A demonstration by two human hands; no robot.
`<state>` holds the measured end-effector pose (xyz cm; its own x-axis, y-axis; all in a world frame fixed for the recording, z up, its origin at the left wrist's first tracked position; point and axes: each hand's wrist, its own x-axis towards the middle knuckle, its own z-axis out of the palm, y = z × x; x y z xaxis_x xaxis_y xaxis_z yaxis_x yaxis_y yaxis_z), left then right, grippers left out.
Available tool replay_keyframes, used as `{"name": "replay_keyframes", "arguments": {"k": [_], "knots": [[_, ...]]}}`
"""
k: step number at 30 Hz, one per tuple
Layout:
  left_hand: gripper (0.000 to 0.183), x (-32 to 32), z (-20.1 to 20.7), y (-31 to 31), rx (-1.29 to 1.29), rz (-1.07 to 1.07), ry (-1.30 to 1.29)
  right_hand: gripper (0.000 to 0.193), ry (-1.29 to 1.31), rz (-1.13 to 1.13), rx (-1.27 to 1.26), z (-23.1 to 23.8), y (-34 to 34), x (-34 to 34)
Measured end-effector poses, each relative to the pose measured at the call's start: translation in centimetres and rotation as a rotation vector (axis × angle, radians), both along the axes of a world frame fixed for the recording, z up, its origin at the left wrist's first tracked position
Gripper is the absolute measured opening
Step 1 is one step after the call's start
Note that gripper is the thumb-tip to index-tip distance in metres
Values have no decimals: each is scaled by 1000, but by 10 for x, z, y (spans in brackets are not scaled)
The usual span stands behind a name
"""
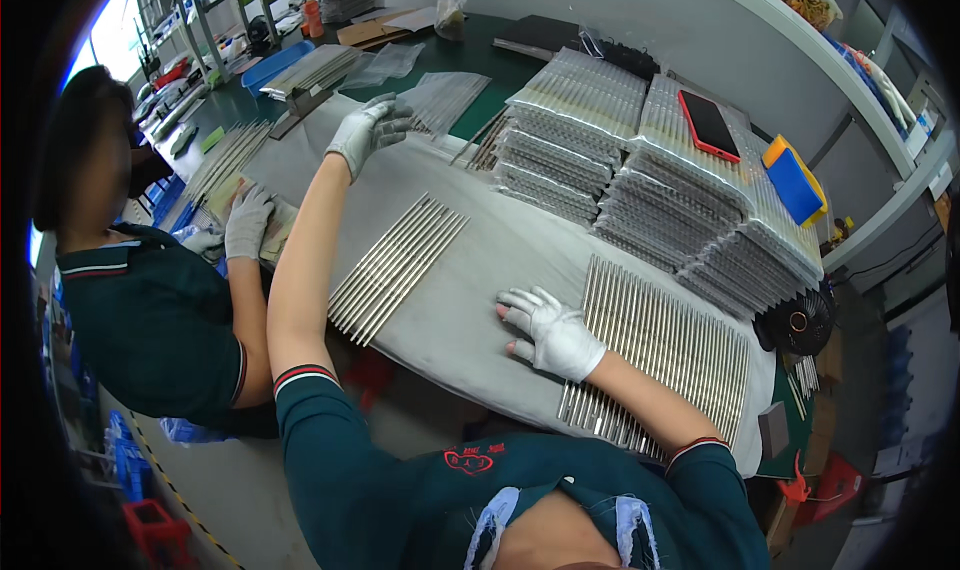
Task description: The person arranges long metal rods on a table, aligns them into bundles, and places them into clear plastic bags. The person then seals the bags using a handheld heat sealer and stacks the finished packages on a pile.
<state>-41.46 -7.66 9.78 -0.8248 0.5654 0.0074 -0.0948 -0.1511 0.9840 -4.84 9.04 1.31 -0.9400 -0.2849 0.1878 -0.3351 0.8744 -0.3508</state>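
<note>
My left hand (370, 135), in a white glove, is raised over the far left part of the grey cloth-covered table (480, 240). Its fingers stretch to the right, and I see nothing held in them. Clear plastic sleeves (445, 100) lie just beyond it. A small row of shiny metal rods (400, 268) rests on the cloth nearer to me. At the right, my gloved right hand (553, 335) is spread palm down at the left edge of a wider row of metal rods (680, 355). Two of its fingertips show bare. Whether it presses on the rods is hard to tell.
Tall stacks of plastic-wrapped rods (570, 110) stand at the back, topped by a red-edged phone (710, 125) and a blue-and-yellow object (797, 180). A black fan (800, 322) sits at the right. To my left, a co-worker's gloved hand (248, 222) is near more rods.
</note>
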Motion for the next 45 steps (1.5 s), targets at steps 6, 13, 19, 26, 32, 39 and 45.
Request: {"name": "replay_keyframes", "arguments": {"k": [6, 13, 19, 26, 32, 39, 45], "knots": [[50, 201, 0, 5, -756, -439, 858, 58, 28, 8, 85, 12, -2, 71], [75, 363, -74, 82, -721, -543, 1409, 53, -63, -253, 237, 5, 33, 178], [79, 420, -85, 129, -733, -675, 1511, 62, -92, -502, 275, 2, 79, 253], [76, 427, -96, 133, -710, -655, 1586, 57, -125, -401, 297, -2, 108, 271], [74, 403, -89, 113, -771, -664, 1574, 55, -135, -315, 284, 3, 100, 250], [71, 362, -91, 86, -716, -600, 1391, 59, -89, -198, 195, 2, 77, 200], [64, 338, -100, 77, -457, -428, 922, 68, 63, -421, 43, 11, 109, 236]]}}
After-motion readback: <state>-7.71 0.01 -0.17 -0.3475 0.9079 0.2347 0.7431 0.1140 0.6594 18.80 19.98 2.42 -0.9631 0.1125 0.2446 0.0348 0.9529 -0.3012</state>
